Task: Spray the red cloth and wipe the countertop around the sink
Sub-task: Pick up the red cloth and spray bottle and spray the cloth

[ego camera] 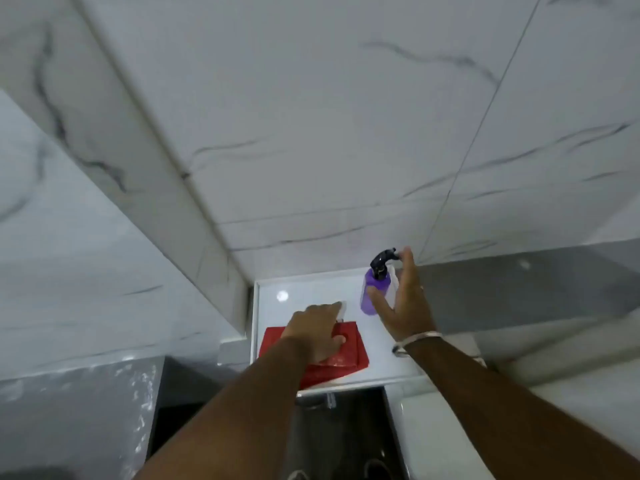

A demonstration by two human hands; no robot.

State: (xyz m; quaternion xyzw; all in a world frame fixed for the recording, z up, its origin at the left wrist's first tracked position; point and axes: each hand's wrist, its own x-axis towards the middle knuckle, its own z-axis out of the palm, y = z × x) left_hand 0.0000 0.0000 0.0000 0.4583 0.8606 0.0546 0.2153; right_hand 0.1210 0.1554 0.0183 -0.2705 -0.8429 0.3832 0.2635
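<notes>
my left hand (317, 332) lies flat with its grip spread on the red cloth (313, 356), low in the middle of the frame on the white table (311, 289). my right hand (403, 303) is open, grip spread, just right of the purple spray bottle (375, 289). the bottle stands upright. i think the right hand grabs it next. nothing is in the way.
</notes>
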